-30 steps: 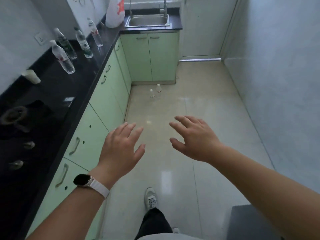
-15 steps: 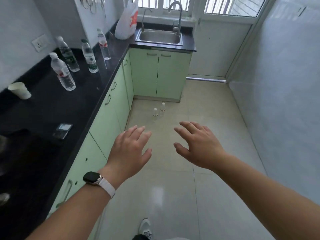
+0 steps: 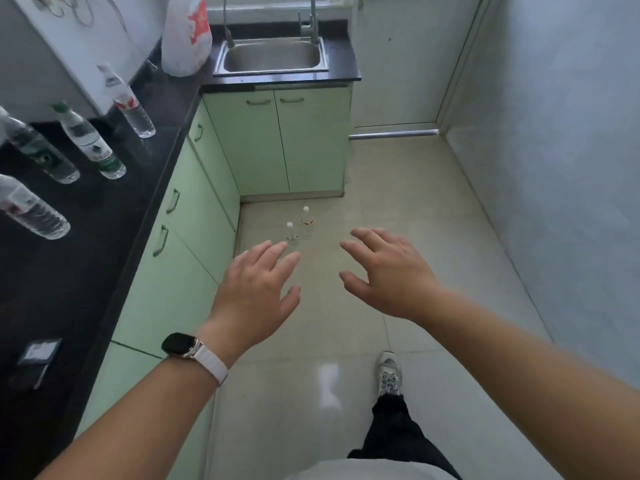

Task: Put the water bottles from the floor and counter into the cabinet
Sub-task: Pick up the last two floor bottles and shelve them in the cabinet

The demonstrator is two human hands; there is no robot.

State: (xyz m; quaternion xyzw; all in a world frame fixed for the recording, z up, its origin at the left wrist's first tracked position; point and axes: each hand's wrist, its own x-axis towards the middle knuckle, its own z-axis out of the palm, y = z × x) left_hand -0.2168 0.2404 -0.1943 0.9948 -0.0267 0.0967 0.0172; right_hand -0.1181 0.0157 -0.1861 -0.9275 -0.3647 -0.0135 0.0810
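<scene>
Fingers (image 3: 264, 253) of the left hand (image 3: 256, 292) and right hand (image 3: 393, 277) were spread open, holding nothing. Just past them, a plain bottle (image 3: 290, 232) and a red-label bottle (image 3: 306, 218) stood on the floor (image 3: 398, 188).

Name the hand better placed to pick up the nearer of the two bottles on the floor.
Left, probably. The left hand is open and empty, and its fingertips line up just below the nearer floor bottle in the view. The right hand, also open, sits off to that bottle's right.
</scene>
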